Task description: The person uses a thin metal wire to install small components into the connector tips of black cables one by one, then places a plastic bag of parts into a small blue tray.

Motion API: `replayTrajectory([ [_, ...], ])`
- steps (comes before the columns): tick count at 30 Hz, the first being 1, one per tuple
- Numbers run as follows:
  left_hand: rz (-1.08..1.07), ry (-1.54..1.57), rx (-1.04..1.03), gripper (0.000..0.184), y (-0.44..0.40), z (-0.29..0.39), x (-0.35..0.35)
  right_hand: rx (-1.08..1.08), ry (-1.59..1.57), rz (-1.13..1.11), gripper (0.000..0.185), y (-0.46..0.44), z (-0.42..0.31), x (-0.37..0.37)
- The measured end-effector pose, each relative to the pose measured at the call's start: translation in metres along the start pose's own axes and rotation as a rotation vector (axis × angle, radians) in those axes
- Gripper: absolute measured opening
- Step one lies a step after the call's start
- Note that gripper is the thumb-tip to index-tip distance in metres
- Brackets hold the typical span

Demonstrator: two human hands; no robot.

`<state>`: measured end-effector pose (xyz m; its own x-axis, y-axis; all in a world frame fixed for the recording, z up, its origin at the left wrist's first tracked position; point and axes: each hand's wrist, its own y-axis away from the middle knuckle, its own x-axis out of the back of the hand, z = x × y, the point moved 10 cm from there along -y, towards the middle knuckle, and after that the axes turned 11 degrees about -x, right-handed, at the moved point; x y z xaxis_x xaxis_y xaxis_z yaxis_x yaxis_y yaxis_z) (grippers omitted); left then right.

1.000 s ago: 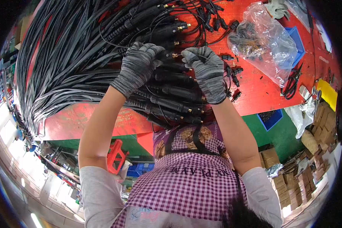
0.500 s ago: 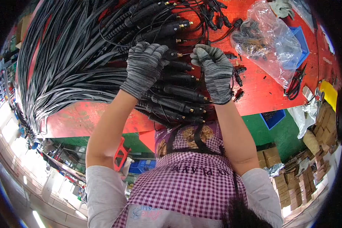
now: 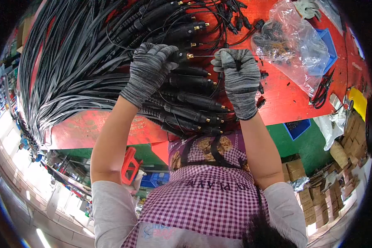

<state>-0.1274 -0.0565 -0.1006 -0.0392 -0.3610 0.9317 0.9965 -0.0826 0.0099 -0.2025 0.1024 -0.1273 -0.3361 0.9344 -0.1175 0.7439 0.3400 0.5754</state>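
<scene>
My left hand (image 3: 149,72), in a striped grey knit glove, is closed around a black handle-like cable end (image 3: 179,56) with a brass tip (image 3: 189,56). A thin metal rod (image 3: 204,56) runs straight from that tip to my right hand (image 3: 239,78). The gloved fingers of my right hand pinch the rod, which sticks out a little on their far side. Whether the rod goes inside the brass tip is too small to tell. Below my hands lie several similar black cable ends (image 3: 200,100) with brass tips pointing right.
A thick bundle of black cables (image 3: 66,78) covers the left of the red table (image 3: 285,99). Toward the back right lie a clear plastic bag (image 3: 289,45) of small parts, a blue tray (image 3: 327,47), a glove (image 3: 308,9) and dark-handled pliers or cutters (image 3: 320,93).
My left hand has moved slightly left and up with the black cable end. My right hand has shifted right, and a longer stretch of rod shows between the hands.
</scene>
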Motion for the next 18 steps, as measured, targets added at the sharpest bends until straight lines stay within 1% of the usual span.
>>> replayTrajectory([
  [3, 0.01, -0.005, -0.017, 0.038, 0.0, 0.002, 0.001, -0.012, 0.018, -0.005, 0.01, 0.001, 0.004, -0.004],
  [6, 0.028, -0.001, -0.02, 0.038, 0.0, 0.002, 0.002, 0.032, -0.028, -0.011, 0.01, 0.003, 0.002, -0.006],
  [9, 0.031, 0.003, -0.011, 0.038, 0.001, 0.001, 0.002, -0.007, -0.079, 0.039, 0.01, 0.002, 0.002, 0.003],
  [18, 0.017, 0.003, -0.027, 0.039, 0.001, 0.001, 0.0, -0.03, 0.009, 0.009, 0.011, 0.005, 0.006, -0.008],
])
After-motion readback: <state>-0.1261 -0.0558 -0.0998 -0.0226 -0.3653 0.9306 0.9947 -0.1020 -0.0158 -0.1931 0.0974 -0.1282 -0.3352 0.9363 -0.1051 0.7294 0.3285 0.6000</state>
